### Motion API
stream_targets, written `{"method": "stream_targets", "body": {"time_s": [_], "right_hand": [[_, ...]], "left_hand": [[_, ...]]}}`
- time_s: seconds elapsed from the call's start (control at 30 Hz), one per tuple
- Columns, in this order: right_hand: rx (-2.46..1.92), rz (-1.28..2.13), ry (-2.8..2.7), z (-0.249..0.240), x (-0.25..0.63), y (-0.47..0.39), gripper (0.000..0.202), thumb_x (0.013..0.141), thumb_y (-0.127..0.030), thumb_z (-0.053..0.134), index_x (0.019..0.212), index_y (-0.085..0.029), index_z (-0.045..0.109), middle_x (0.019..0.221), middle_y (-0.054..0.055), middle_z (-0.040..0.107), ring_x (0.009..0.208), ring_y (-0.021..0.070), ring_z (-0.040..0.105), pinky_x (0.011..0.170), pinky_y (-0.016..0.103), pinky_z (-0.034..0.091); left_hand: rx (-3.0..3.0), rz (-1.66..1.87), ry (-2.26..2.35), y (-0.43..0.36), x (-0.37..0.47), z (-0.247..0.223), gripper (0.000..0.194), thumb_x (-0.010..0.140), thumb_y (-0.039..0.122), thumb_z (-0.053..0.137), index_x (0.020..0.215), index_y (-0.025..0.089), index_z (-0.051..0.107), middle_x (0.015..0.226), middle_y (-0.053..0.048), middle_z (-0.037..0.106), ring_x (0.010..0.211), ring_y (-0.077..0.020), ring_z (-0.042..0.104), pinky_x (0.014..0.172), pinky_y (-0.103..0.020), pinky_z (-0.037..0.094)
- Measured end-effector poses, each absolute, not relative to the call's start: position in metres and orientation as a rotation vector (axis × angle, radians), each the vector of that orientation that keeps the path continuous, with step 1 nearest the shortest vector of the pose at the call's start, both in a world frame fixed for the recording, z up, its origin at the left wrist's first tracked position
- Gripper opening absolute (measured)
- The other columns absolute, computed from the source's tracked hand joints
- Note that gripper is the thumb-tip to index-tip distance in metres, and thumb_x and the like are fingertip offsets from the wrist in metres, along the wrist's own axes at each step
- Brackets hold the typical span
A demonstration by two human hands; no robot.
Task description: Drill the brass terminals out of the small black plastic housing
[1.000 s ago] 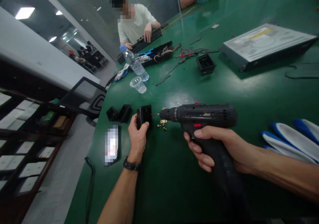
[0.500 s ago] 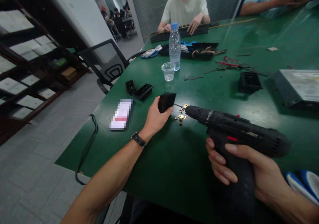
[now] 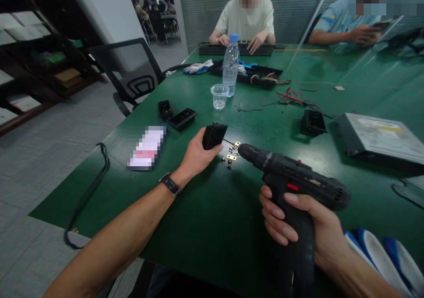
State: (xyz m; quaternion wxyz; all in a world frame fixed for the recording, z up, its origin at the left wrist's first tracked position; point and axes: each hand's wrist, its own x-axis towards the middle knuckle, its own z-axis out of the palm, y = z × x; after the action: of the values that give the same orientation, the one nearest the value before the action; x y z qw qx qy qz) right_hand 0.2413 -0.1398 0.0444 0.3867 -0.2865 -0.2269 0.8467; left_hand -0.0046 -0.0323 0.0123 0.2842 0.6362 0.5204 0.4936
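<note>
My left hand (image 3: 196, 154) grips a black plastic housing (image 3: 214, 136), holding it on edge over the table. A black cordless drill (image 3: 291, 170) is in my right hand (image 3: 298, 218), its chuck pointing left toward the housing. The drill's thin long bit (image 3: 228, 142) reaches up to the housing's right side; whether the tip touches a screw inside cannot be seen. Below the bit lie small brass plates (image 3: 231, 157) and several small screws (image 3: 229, 165) on the green table (image 3: 198, 227).
Left of my hand are two black housings (image 3: 182, 119) and a phone (image 3: 147, 150). Beyond stand a clear cup (image 3: 219, 98) and a water bottle (image 3: 231, 68). Another black housing (image 3: 313, 123) and a metal box (image 3: 380, 141) sit right. Gloves (image 3: 374, 254) lie near my right wrist. Two people sit opposite.
The view has turned slightly, so most things sit further left in the picture. Both hands keep their grips, and the bit stays at the housing.
</note>
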Motion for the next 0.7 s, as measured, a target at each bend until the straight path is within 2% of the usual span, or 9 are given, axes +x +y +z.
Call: {"method": "stream_targets", "body": {"time_s": [0.7], "right_hand": [[-0.743, 2.114, -0.667, 0.0421, 0.2406, -0.1412, 0.025, 0.085, -0.029, 0.05, 0.099, -0.013, 0.062, 0.07, 0.002, 0.048, 0.044, 0.0098, 0.04, 0.047, 0.03, 0.041]], "left_hand": [[1.701, 1.292, 1.377, -0.03, -0.0041, 0.0151, 0.028, 0.078, 0.028, 0.065, 0.102, 0.016, 0.058, 0.093, -0.003, 0.064, 0.083, -0.0166, 0.058, 0.077, -0.031, 0.047]]}}
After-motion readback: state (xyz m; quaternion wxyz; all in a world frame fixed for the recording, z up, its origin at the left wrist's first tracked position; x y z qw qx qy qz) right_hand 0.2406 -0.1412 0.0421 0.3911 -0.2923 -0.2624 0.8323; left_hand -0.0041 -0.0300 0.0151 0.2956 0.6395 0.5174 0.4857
